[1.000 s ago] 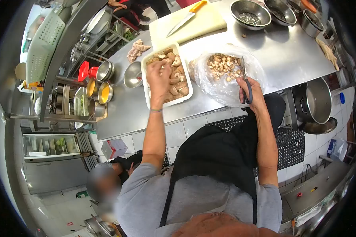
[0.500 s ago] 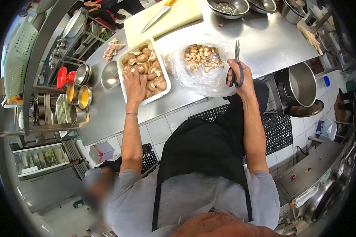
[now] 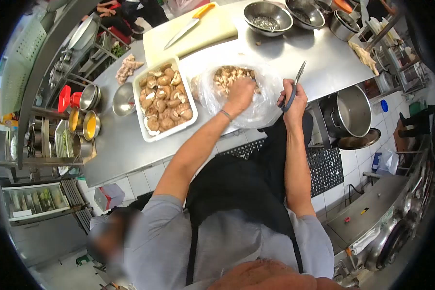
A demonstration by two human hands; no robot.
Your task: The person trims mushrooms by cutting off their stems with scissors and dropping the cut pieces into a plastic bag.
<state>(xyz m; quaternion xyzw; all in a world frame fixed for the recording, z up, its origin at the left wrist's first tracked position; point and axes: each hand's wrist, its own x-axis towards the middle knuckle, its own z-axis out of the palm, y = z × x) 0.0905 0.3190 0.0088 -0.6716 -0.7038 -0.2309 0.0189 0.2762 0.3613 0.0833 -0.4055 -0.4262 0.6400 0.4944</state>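
Mushrooms [image 3: 165,104] are filling a tray on my steel worktop [image 3: 331,63]. Beyond them, one pale cutting board [image 3: 215,30] is lying along the far edge. One clear plastic bag [image 3: 264,116] is resting open at the near edge, around the middle, with smaller mushroom pieces [image 3: 222,77] showing in its mouth. Just left of it, the one white tray [image 3: 174,130] is sitting toward the near edge. Two steel bowls [image 3: 253,15] are standing at the far edge, right of the board, and one smaller bowl [image 3: 123,100] is standing beside the tray's left side. One knife [image 3: 181,34] is lying on the board. My right hand [image 3: 295,104] is gripping one pair of scissors [image 3: 299,73], blades pointing away. My left hand [image 3: 241,94] is reaching into the bag; its fingertips are hidden, so I cannot tell whether it is holding anything.

I judge the work partway along: many pieces are lying in the bag, while more than twenty mushrooms, overlapping too much for an exact count, are remaining in the tray.
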